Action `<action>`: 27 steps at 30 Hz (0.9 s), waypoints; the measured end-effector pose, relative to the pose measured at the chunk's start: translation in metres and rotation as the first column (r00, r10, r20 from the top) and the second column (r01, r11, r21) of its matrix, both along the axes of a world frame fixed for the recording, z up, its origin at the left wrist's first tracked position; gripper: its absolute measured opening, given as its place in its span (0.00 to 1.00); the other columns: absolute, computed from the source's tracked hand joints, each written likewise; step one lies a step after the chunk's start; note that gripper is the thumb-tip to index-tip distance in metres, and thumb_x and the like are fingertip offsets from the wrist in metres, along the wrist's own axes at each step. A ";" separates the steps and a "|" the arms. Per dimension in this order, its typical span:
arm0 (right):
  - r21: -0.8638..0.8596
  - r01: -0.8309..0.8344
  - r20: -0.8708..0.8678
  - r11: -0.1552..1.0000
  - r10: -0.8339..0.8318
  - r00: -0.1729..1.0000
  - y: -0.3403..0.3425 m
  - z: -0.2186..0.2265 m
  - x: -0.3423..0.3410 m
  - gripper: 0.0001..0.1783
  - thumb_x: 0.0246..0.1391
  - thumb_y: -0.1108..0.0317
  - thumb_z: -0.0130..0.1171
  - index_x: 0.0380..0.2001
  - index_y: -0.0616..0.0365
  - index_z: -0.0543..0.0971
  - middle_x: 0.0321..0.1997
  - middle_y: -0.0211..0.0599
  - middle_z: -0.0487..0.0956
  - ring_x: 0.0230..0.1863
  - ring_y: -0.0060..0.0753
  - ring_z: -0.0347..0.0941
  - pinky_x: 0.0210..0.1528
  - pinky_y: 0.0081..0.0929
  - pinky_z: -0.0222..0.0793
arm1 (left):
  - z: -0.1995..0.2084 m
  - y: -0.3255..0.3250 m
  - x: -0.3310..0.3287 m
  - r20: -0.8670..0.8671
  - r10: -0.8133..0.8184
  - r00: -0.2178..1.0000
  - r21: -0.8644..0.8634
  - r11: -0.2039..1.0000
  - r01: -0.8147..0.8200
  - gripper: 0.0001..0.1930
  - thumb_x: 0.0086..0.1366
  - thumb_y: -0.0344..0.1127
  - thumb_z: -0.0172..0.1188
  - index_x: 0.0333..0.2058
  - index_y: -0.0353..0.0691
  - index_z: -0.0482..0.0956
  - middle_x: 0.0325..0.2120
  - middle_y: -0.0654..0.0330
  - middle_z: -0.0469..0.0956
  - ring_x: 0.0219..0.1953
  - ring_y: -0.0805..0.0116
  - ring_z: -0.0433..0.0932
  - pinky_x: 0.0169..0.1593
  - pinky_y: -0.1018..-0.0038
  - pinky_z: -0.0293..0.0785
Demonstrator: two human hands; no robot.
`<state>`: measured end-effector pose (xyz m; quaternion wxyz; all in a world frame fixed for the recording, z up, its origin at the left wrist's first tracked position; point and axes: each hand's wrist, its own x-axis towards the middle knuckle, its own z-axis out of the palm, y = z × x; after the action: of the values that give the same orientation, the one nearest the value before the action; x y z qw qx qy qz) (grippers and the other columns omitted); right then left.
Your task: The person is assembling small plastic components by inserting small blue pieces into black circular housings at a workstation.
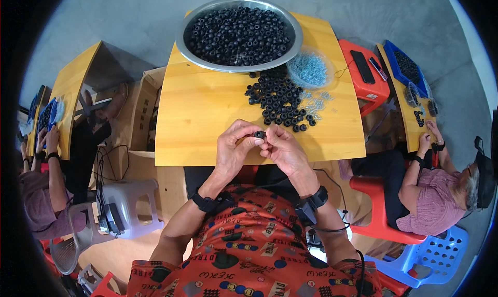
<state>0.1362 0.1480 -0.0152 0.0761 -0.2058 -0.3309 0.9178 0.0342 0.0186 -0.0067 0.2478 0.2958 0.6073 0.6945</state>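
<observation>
Above the near part of the yellow table, my left hand pinches a small round black piece with a hole between thumb and fingers. My right hand meets it there, fingertips closed against the left ones; whatever sits in them is too small to make out. Just beyond the hands lies a loose pile of the same black pieces. Tiny clear bluish parts are scattered to the right of that pile. Behind them stands a clear round tub filled with more bluish parts.
A wide metal basin heaped with black pieces stands at the table's far edge. Right of the table, a red stool carries a dark phone. Co-workers sit at tables on both sides. A grey plastic stool is at the left.
</observation>
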 end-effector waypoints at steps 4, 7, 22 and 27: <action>-0.012 0.008 0.009 1.000 -0.008 1.000 -0.004 0.002 -0.001 0.06 0.59 0.64 0.59 0.33 0.53 0.76 0.29 0.27 0.76 0.30 0.20 0.72 0.32 0.21 0.70 | 0.001 -0.001 0.002 0.045 -0.003 0.999 0.027 1.000 0.002 0.10 0.56 0.22 0.64 0.38 0.34 0.82 0.35 0.63 0.75 0.40 0.73 0.75 0.46 0.77 0.72; -0.018 0.000 0.013 1.000 0.000 1.000 -0.007 0.001 0.001 0.07 0.60 0.63 0.59 0.33 0.53 0.75 0.29 0.27 0.76 0.30 0.20 0.72 0.32 0.21 0.70 | -0.001 -0.004 0.004 0.003 0.036 0.999 0.014 0.999 -0.036 0.11 0.55 0.21 0.64 0.39 0.33 0.82 0.36 0.60 0.76 0.40 0.70 0.76 0.46 0.75 0.73; -0.120 -0.082 -0.078 0.989 0.073 0.994 -0.021 0.008 0.011 0.21 0.60 0.57 0.58 0.53 0.50 0.68 0.48 0.28 0.71 0.51 0.25 0.68 0.53 0.34 0.69 | -0.002 -0.004 0.010 -0.473 0.122 0.872 0.092 0.992 -0.089 0.12 0.49 0.21 0.66 0.36 0.35 0.82 0.35 0.58 0.80 0.44 0.59 0.76 0.46 0.68 0.74; -0.282 0.007 -0.078 0.959 -0.030 0.996 -0.034 0.027 0.004 0.20 0.61 0.58 0.57 0.53 0.49 0.68 0.48 0.27 0.70 0.51 0.24 0.68 0.54 0.35 0.67 | 0.001 -0.002 0.012 -0.423 0.151 0.893 0.127 0.986 -0.107 0.11 0.52 0.21 0.64 0.36 0.34 0.81 0.36 0.57 0.79 0.44 0.61 0.76 0.47 0.70 0.73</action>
<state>0.1399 0.1137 0.0118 0.0683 -0.1800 -0.1918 0.9624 0.0459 0.0170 -0.0055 0.0455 0.4132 0.6296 0.6564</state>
